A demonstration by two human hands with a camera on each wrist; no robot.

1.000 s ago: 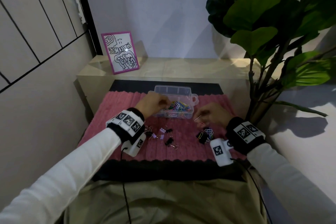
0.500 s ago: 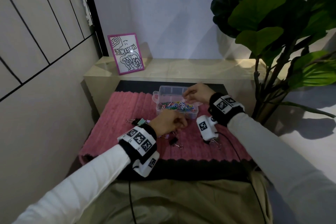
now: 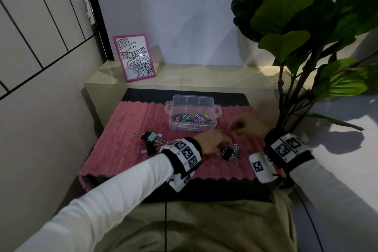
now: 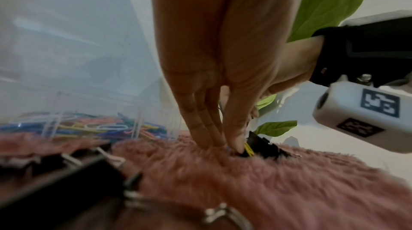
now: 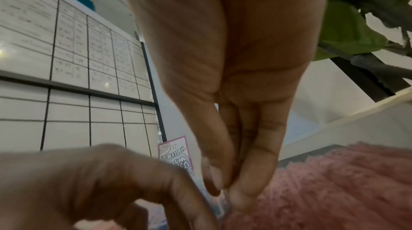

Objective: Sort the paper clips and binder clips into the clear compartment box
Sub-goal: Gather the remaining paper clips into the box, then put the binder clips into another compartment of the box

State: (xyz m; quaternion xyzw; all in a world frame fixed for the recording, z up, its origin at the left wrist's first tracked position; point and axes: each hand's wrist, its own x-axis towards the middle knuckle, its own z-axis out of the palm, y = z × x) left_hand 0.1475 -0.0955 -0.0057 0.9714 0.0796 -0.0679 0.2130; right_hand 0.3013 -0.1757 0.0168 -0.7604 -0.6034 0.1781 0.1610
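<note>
Left hand (image 3: pixel 212 143) pinches at the clips (image 3: pixel 230 151) on the rug (image 3: pixel 126 129); right hand (image 3: pixel 248 128), fingertips pressed together, hovers beside the box (image 3: pixel 192 116), contents unclear.

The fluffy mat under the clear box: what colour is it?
Pink, with a black layer beneath its edge. The mat shows best in the head view.

Pink shaggy mat (image 3: pixel 126 129) is the work surface. On it: clear compartment box (image 3: pixel 192 115) at the far edge, binder clips (image 3: pixel 151 141) at left, mixed clip pile (image 3: pixel 230 152) near centre.
</note>
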